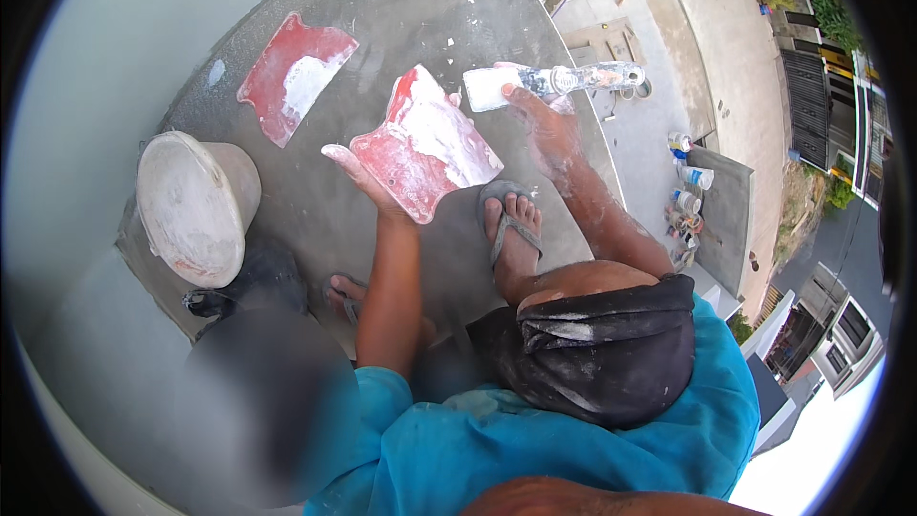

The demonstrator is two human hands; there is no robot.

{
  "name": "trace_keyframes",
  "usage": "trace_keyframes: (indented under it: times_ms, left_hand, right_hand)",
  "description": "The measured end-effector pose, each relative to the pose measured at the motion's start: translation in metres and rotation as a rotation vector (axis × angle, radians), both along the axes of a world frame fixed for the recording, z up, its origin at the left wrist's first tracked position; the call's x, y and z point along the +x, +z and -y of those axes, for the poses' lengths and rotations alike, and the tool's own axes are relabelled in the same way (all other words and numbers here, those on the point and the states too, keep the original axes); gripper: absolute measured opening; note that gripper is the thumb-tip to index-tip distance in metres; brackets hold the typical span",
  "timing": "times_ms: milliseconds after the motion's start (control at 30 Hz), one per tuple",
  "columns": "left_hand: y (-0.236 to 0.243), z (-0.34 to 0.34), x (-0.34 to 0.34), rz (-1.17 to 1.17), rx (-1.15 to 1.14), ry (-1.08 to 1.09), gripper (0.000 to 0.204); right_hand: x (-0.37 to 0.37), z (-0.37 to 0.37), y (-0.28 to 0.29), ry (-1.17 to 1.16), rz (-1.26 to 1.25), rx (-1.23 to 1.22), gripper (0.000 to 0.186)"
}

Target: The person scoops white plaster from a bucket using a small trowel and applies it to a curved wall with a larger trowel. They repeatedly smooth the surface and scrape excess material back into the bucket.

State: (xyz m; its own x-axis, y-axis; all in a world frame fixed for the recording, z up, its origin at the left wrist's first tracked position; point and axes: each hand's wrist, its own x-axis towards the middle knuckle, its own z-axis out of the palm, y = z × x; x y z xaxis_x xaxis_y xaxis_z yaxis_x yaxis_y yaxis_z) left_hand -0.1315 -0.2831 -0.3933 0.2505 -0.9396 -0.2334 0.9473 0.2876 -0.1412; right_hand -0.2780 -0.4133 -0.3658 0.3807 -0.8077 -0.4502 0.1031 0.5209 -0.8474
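Over there the person's left forearm (390,272) rises nearly upright, its left hand (371,180) turned palm up with the thumb spread outward, while the dust-streaked right forearm (611,201) slants forward past a bent knee (587,279) to a right hand (552,124) curled in a firm grip.

Out to the right, white buckets (695,176) cluster beside a grey wall (728,220) on pale paving (638,134). Farther off are a dark gate (805,100), green trees (823,5) and a pale house (841,334).
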Motion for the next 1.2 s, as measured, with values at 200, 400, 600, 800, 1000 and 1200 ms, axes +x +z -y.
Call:
trace_keyframes:
  times_ms: [200, 400, 600, 800, 1000, 1200]
  left_hand:
    - [0.009, 0.015, -0.003, 0.244, 0.063, 0.015, 0.138]
    - [0.019, 0.02, -0.001, 0.358, 0.06, 0.025, 0.138]
    - [0.017, 0.019, 0.006, 0.388, 0.044, 0.09, 0.131]
    - [0.021, 0.023, -0.008, 0.507, 0.188, 0.114, 0.127]
    - [0.017, 0.021, -0.01, 0.478, 0.143, 0.197, 0.119]
    - [0.004, 0.008, -0.013, 0.394, 0.296, 0.132, 0.109]
  right_hand:
    - [-0.011, -0.027, -0.013, 0.228, -0.185, 0.109, 0.032]
    - [0.0, -0.035, -0.007, 0.129, 0.009, 0.217, 0.031]
    - [0.006, -0.036, 0.024, 0.319, -0.249, -0.482, 0.023]
    - [0.017, -0.037, 0.001, 0.478, -0.142, -1.268, 0.03]
    - [0.015, -0.053, 0.001, 0.457, -0.123, -1.344, 0.043]
    - [0.014, -0.043, -0.01, 0.502, -0.256, -1.229, 0.043]
